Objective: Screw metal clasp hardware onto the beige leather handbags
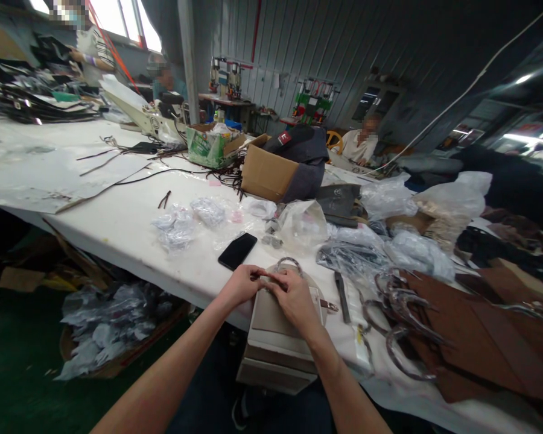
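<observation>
A beige handbag [276, 343] rests at the table's front edge, close to my body. Its curved handle [290, 261], which looks wrapped in clear film, rises behind my fingers. Over the bag's top left side, my left hand [243, 284] has thumb and fingers pinched together. My right hand [292, 296] meets it there, fingers closed against the left fingertips. Whatever lies between the fingertips is too small and covered to make out. A short brown strap with a metal end [329, 305] sticks out at the bag's right. Beyond my left hand lies a black phone [238, 251].
Right of the bag are a dark flat tool [342, 296] and brown bag pieces [489, 337] with wrapped handles. Plastic bags [303, 226] and a cardboard box [269, 175] stand behind. Below left, a carton holds plastic scraps [113, 325]. Several people work farther back.
</observation>
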`<state>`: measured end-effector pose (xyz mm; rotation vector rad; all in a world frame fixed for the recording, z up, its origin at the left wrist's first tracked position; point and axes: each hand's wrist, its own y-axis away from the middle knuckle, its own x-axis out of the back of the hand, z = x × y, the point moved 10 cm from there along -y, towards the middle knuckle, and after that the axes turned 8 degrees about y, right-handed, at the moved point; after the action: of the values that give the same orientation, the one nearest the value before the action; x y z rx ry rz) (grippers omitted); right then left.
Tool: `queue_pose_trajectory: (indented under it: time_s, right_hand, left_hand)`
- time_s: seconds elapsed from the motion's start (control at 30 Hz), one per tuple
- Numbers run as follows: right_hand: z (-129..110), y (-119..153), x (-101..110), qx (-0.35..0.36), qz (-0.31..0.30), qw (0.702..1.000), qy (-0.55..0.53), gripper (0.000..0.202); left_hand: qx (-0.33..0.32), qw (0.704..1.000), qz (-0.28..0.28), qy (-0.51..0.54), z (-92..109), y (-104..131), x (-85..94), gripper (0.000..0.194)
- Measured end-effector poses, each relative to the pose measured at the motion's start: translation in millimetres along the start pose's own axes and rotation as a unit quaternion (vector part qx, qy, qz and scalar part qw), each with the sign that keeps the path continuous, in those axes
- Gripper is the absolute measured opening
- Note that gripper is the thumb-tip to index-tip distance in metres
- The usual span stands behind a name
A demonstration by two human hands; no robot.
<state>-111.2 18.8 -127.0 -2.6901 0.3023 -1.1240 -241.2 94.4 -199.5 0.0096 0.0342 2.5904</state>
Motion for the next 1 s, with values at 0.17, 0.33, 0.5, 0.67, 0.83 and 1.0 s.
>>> queue_pose_trajectory:
  time_s: [0.17,0.33,0.5,0.67,0.83,1.0]
  right_hand:
    - [-8.8,8.7,3.2,0.026,0.036,0.999,0.009,0.013]
    - [-17.4,16.7,-0.3,0.042,0.009,0.999,0.019,0.02]
    - [-14.6,16.2,-0.5,0.022,-0.003,1.0,0.007,0.027]
    - [-8.1,8.1,0.1,-0.011,-0.019,1.0,0.005,0.03]
    - [-13.5,1.5,-2.6,0.014,-0.065,0.998,0.02,0.032]
    - [-10.5,5.0,-3.3,0.01,-0.044,0.999,-0.011,0.049]
  left_hand:
    - [0.002,1.0,0.016,0.005,-6.1,-0.8,3.6,0.03]
    - [0.0,1.0,0.014,-0.011,-5.8,-0.6,4.0,0.03]
    - [0.008,1.0,0.021,-0.011,-3.4,0.9,5.1,0.03]
    - [-0.002,1.0,0.008,-0.014,-1.4,1.4,2.8,0.031]
    - [0.001,1.0,0.002,-0.006,-2.6,0.4,1.7,0.032]
    - [-0.011,1.0,-0.006,-0.007,3.9,1.7,0.5,0.033]
